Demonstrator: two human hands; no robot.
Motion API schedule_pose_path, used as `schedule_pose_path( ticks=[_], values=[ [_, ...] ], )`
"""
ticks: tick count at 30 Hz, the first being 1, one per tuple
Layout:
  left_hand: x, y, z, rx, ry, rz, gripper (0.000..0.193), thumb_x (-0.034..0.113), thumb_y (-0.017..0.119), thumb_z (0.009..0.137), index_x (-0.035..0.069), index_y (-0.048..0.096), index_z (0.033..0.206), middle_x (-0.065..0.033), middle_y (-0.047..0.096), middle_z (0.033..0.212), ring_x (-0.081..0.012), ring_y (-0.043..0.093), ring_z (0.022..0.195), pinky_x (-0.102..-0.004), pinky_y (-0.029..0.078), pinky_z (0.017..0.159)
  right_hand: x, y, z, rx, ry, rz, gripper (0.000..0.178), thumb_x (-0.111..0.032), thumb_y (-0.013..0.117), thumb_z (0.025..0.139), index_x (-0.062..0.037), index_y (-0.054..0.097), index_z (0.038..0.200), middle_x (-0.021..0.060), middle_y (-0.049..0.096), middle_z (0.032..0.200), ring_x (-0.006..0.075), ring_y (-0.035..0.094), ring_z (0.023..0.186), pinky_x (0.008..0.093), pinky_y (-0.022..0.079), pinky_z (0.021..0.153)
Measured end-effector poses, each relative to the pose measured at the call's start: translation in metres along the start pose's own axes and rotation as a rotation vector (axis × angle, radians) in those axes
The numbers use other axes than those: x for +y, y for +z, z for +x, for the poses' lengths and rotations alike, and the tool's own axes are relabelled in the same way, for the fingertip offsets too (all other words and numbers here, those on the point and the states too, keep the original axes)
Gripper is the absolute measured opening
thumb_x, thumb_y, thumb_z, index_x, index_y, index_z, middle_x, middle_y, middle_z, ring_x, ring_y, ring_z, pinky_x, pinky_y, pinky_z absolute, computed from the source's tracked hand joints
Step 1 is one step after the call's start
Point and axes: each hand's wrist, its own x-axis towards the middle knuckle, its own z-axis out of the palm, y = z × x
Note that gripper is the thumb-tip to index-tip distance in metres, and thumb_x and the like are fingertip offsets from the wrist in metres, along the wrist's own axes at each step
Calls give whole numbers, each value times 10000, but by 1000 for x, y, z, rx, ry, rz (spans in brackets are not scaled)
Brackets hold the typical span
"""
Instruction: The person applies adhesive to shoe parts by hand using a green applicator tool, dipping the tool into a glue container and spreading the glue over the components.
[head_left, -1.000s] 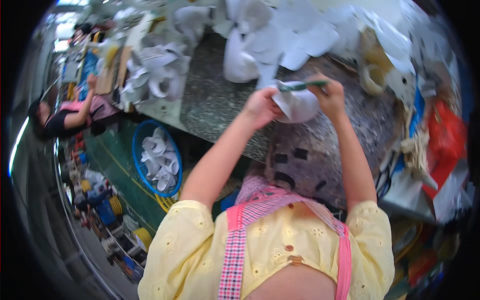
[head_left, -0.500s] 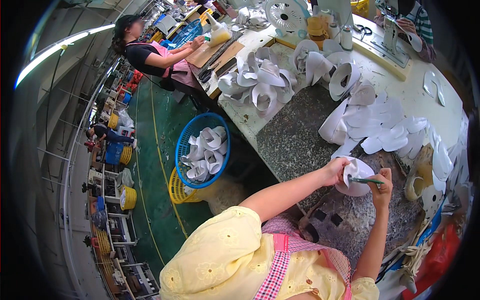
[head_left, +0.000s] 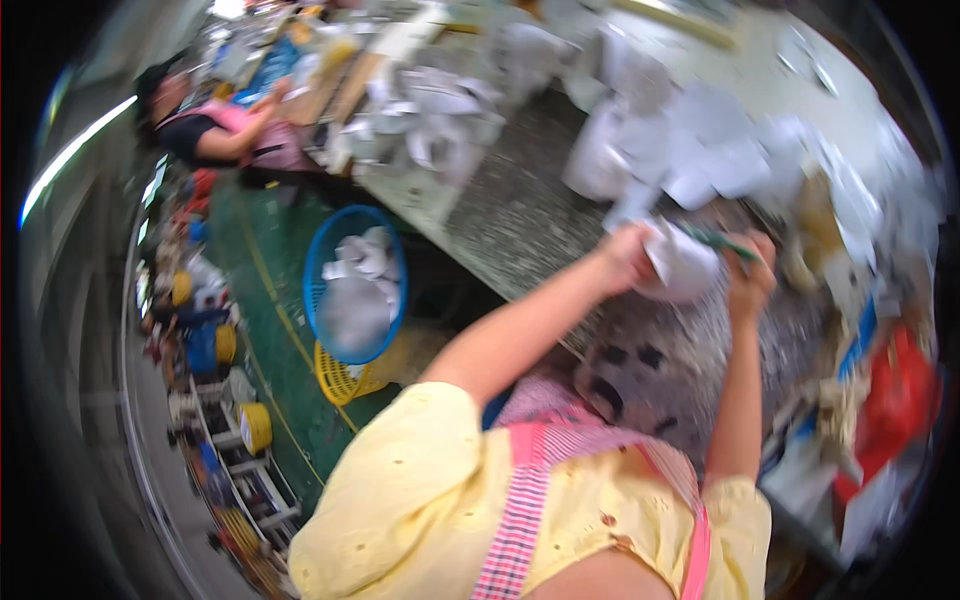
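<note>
The picture is smeared by motion. My left hand (head_left: 628, 258) grips the left edge of a curved white piece (head_left: 685, 268) that looks like a shoe upper, held up over the dark worktop. In my right hand (head_left: 752, 272) is a slim green-handled tool (head_left: 722, 241), possibly a brush. It points left, across the top of the white piece; blur hides whether its tip touches. Just beyond my hands lies a spread of flat white pieces (head_left: 715, 145).
A pile of curved white pieces (head_left: 430, 115) lies at the table's far left. Off the table's left edge stand a blue basket (head_left: 312, 290) of white pieces and a yellow basket (head_left: 335, 385). A co-worker (head_left: 215, 130) is at the far left. Red plastic (head_left: 895, 400) lies at right.
The whole view has shifted, so the scene sits further left and up. Both hands still hold the white piece and the green-handled tool, which now crosses higher on the piece.
</note>
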Motion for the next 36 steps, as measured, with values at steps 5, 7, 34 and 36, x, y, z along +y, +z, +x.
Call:
schedule_pose_path(
  ticks=[5,7,34,36],
  values=[
    [9,7,-12,-2,9,105,405,272,264,851,6,427,1110,-134,525,1048,-241,515,938,-394,383,826,11,-1,-38,-265,-140,-48,157,-40,665,601,-69,607,743,55,464,772,199,458,749,270,367,652],
    [11,1,-9,61,-30,194,411,265,239,860,1,407,1127,-144,514,1070,-268,501,971,-414,366,853,1,-13,-45,-263,-61,-37,152,-12,661,604,-68,604,733,48,480,775,185,456,757,264,361,662],
    [15,14,-33,-159,-104,474,321,258,379,884,12,466,1071,-75,529,1012,-173,519,915,-299,417,783,-27,-39,-61,245,509,643,121,-115,606,765,2,582,781,-2,575,702,48,481,618,194,375,543],
    [14,27,-45,-166,-121,373,335,254,357,891,2,439,1095,-86,515,1043,-184,516,937,-310,409,812,-29,-26,-59,232,524,660,120,-114,606,765,2,582,781,1,575,698,50,482,613,194,376,536]
  ],
)
